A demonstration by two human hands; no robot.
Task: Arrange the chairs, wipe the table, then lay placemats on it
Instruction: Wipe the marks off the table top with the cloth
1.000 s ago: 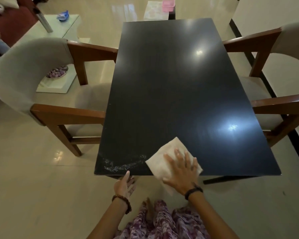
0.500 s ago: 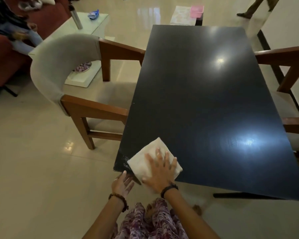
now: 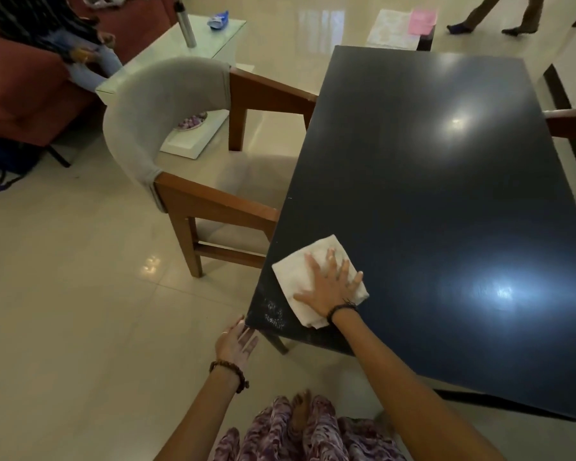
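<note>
Clearly the job sits in its middle stage: the wiping is under way on the glossy black rectangular worktop [image 3: 429,201], with the right hand [image 3: 330,284] laid flat on a folded cream cloth [image 3: 300,277] at the near left corner, its fingers [image 3: 313,266] spread straight and pressing down rather than clenched round the fabric. The left hand [image 3: 238,344] waits just at the very corner of the worktop, palm up and fingers relaxed, holding nothing, as if to catch whatever is swept off. A patch of pale smeared residue [image 3: 273,312] remains beside the cloth near that corner, so this spot at least looks unfinished; the broad far part shines under the lamp reflections, though whether it has been wiped cannot be told. As for the chairs, a grey-backed wooden armchair [image 3: 180,144] stands tucked against the left edge and a wooden arm of another chair [image 3: 569,123] shows at the right edge, so that first step appears done. No placemats lie on the worktop yet; a pale patterned mat [image 3: 393,29] and a pink one [image 3: 423,18] rest beyond the far end, probably those to be laid
</note>
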